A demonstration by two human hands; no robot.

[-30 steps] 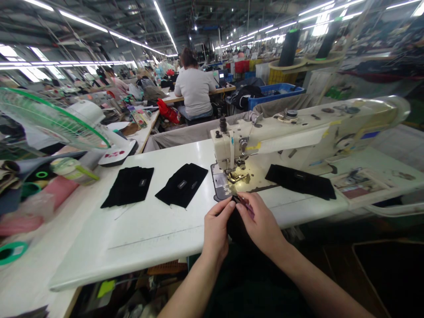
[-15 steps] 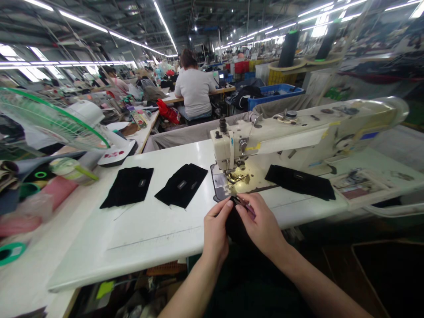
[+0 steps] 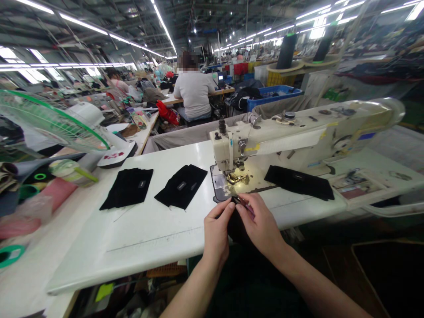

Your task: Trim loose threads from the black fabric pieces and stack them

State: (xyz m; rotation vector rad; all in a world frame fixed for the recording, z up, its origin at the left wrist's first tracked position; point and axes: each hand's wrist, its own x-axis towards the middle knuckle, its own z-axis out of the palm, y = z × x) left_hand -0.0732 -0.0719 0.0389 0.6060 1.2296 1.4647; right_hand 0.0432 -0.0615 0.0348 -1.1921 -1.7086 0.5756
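Observation:
My left hand (image 3: 215, 232) is closed, thumb and fingers pinching the upper edge of a black fabric piece (image 3: 237, 229) at the table's front edge. Closed beside it, my right hand (image 3: 263, 227) grips a small purple-handled tool (image 3: 251, 212), its tip at the same fabric edge. The fingers hide most of the tool, so its kind is unclear. Just beyond both hands is the lit needle area of a sewing machine (image 3: 285, 132). Two stacks of black fabric pieces with small labels, a left stack (image 3: 127, 187) and a middle stack (image 3: 180, 185), lie to the left.
Another labelled black fabric piece (image 3: 300, 182) lies right of the needle, near a parts tray (image 3: 356, 183). A green-rimmed fan (image 3: 59, 117) stands left, beyond a side table with rolls. A person in a light shirt (image 3: 194, 92) sits ahead, near a blue crate (image 3: 274, 95).
Almost nothing differs. Both hands stay at the fabric edge with only slight finger movement, and the view has shifted a little.

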